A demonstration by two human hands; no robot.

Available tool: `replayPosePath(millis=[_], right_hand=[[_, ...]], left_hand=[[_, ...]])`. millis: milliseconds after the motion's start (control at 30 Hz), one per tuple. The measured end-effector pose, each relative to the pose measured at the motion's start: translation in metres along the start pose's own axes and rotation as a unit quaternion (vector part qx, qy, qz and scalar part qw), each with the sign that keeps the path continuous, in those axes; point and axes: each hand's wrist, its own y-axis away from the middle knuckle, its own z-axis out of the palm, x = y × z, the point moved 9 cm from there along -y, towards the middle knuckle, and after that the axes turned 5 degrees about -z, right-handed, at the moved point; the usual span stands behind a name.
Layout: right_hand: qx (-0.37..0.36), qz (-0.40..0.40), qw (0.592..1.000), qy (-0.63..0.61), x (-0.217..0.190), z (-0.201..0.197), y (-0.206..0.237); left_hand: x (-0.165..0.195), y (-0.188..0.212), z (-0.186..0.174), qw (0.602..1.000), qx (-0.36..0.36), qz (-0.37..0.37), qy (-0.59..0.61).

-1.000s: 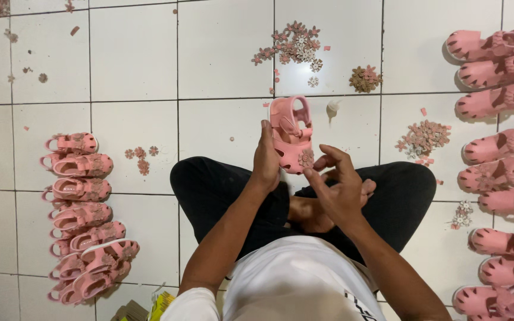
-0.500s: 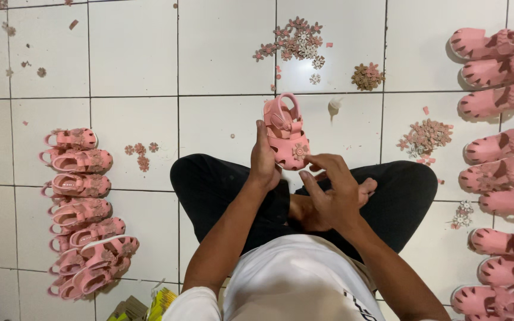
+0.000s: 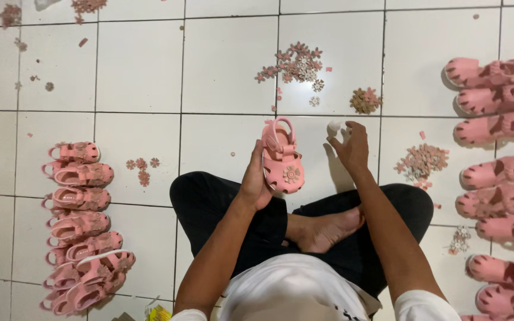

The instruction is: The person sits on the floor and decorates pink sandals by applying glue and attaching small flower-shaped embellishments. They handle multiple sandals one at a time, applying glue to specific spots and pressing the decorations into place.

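White tiled floor (image 3: 138, 71) all around, with dark grout lines. Seated cross-legged on it in black trousers (image 3: 221, 214) and a white shirt (image 3: 292, 294), one bare foot (image 3: 328, 229) tucked in front.

Down the right edge, a long column of pink sandals (image 3: 495, 125) lying side by side, from far to near. On the left, a shorter row of pink sandals (image 3: 78, 220), overlapping one another toward the near end.

No boxes, trays or bins anywhere; small parts lying loose on the tiles in heaps. Far, just beyond the hands, a scatter of pinkish flower pieces (image 3: 295, 62). Right of it, a small tight brownish heap (image 3: 365, 100). Further right and nearer, another flower pile (image 3: 423, 160), close to the right-hand sandals. A few more flowers (image 3: 143, 169) left of the knee, near the shorter row.

Left hand (image 3: 256, 178) closed round the side of a single pink sandal (image 3: 282, 157), held upright above the lap, strap loop at the far end, a pale flower (image 3: 291, 174) fixed on its toe. Right hand (image 3: 349, 145) reached out over the floor just right of the sandal, fingers loosely bent, fingertips at a small white object (image 3: 334, 126); cannot tell whether actually pinched or only touched.
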Motion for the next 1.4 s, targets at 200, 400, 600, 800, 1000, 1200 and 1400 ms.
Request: replayPosePath(millis=[200, 400, 600, 800, 1000, 1200, 1400], right_hand=[[-0.078, 0.109, 0.986, -0.100, 0.019, 0.022, -0.004], [-0.040, 0.202, 0.860, -0.466, 0.019, -0.010, 0.055], [-0.023, 0.201, 0.853, -0.481, -0.023, -0.082, 0.099], [-0.007, -0.128, 0.985, -0.117, -0.128, -0.142, 0.088], [-0.009, -0.197, 0.980, 0.000, -0.171, -0.141, 0.082], [-0.012, -0.216, 0.976, 0.003, -0.178, -0.135, 0.082], [-0.020, -0.216, 0.976, 0.011, -0.179, -0.132, 0.081]], left_hand=[[0.004, 0.004, -0.012, 1.000, -0.023, 0.009, 0.006], [0.011, 0.011, -0.035, 0.987, 0.075, 0.025, -0.138], [0.023, 0.020, -0.027, 0.977, 0.074, 0.085, -0.179], [0.027, 0.029, -0.029, 0.962, 0.073, 0.132, -0.227], [0.030, 0.036, -0.032, 0.961, 0.073, 0.148, -0.222], [0.030, 0.038, -0.032, 0.965, 0.065, 0.140, -0.213], [0.030, 0.038, -0.029, 0.964, 0.058, 0.144, -0.215]])
